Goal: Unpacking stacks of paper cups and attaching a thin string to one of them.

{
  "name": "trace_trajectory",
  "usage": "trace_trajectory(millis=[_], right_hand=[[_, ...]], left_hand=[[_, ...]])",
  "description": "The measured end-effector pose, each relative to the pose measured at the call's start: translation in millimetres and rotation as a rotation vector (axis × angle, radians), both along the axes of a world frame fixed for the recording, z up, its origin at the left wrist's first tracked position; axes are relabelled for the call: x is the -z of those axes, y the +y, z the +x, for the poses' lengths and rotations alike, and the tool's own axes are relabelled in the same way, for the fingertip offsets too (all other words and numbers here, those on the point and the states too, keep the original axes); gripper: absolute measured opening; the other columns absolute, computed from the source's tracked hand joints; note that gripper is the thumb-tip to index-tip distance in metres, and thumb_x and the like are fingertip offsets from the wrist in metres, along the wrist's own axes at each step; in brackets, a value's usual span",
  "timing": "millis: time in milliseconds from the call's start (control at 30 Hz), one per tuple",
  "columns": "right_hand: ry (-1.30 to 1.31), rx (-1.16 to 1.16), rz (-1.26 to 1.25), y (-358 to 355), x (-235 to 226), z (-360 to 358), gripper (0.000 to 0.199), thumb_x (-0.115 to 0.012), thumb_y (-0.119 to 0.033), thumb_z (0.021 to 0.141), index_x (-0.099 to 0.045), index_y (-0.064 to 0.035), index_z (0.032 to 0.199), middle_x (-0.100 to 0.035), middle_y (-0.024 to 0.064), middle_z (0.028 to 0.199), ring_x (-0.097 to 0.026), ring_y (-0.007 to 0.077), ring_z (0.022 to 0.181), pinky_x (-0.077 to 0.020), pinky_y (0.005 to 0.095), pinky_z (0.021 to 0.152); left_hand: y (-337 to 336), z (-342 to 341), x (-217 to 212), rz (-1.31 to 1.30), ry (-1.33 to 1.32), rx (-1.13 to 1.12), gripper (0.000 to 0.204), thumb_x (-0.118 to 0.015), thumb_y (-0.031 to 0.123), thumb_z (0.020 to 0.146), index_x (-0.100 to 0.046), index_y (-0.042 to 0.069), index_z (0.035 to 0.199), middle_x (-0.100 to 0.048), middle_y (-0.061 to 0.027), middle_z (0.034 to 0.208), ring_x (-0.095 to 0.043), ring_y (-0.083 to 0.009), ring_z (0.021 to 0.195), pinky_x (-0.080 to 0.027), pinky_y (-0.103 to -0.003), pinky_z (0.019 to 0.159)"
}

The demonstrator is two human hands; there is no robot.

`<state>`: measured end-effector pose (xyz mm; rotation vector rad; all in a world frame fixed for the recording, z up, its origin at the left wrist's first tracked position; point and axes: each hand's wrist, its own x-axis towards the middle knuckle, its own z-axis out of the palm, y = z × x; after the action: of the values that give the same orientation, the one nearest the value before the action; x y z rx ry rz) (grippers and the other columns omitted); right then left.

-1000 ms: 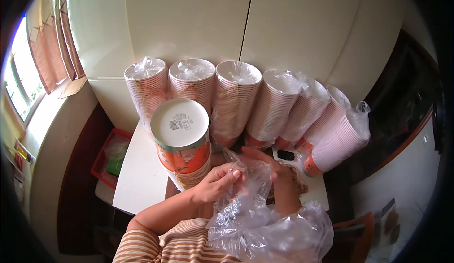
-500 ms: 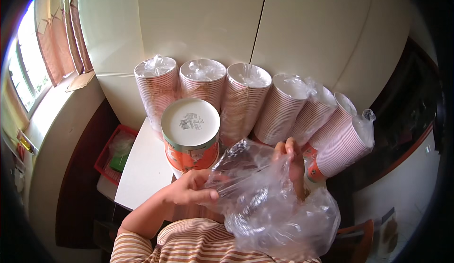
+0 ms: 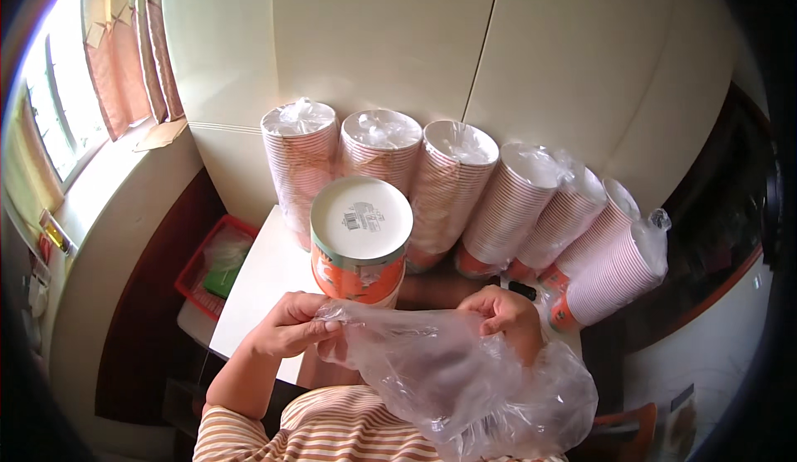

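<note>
Stretched between my hands is a clear plastic bag (image 3: pixel 448 371), its loose, crumpled lower part hanging toward my lap and to the right. My left hand (image 3: pixel 300 325) pinches one corner of the bag's upper edge. At the other end of that edge, my right hand (image 3: pixel 498 312) grips the film with curled fingers. Just beyond my left hand an orange-and-green paper tub (image 3: pixel 359 250) stands upside down, its white printed base facing up. What lies beneath the tub is partly hidden by the bag and my hand.
Several tall stacks of paper tubs wrapped in clear plastic, such as the leftmost stack (image 3: pixel 299 171) and the rightmost one (image 3: pixel 614 271), line the back of the white table (image 3: pixel 257 296). A red basket (image 3: pixel 195 288) sits at left. A small black object (image 3: pixel 523 290) lies near my right hand.
The bag's upper edge is now pulled out wide between both hands. My right hand has come down and nearer, and my left hand has closed on the corner. The view has shifted slightly.
</note>
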<state>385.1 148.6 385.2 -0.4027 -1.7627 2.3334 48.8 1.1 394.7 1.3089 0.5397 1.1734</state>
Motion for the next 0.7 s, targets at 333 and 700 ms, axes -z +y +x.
trace_trajectory(millis=[333, 700], right_hand=[[0.343, 0.592, 0.231, 86.0, 39.1, -73.5, 0.02, -0.058, -0.025, 0.09, -0.057, -0.0058, 0.096, -0.057, 0.0012, 0.086, -0.053, 0.0098, 0.081, -0.0429, 0.0246, 0.076], [0.305, 0.69, 0.38, 127.5, 109.4, -130.1, 0.022, -0.058, -0.025, 0.09, -0.057, -0.005, 0.099, -0.058, 0.0038, 0.089, -0.054, 0.0133, 0.084, -0.0432, 0.0275, 0.078]], left_hand=[[55.8, -34.2, -12.0, 0.018, 0.278, -0.7, 0.029, -0.046, 0.016, 0.097, -0.055, -0.001, 0.12, -0.046, 0.0033, 0.052, -0.042, -0.0034, 0.04, -0.035, -0.021, 0.037], [132.1, -89.4, 79.5, -0.485, 0.218, -0.786, 0.032, -0.056, 0.033, 0.089, -0.065, 0.003, 0.095, -0.058, -0.0043, 0.064, -0.047, -0.0094, 0.043, -0.033, -0.025, 0.034]])
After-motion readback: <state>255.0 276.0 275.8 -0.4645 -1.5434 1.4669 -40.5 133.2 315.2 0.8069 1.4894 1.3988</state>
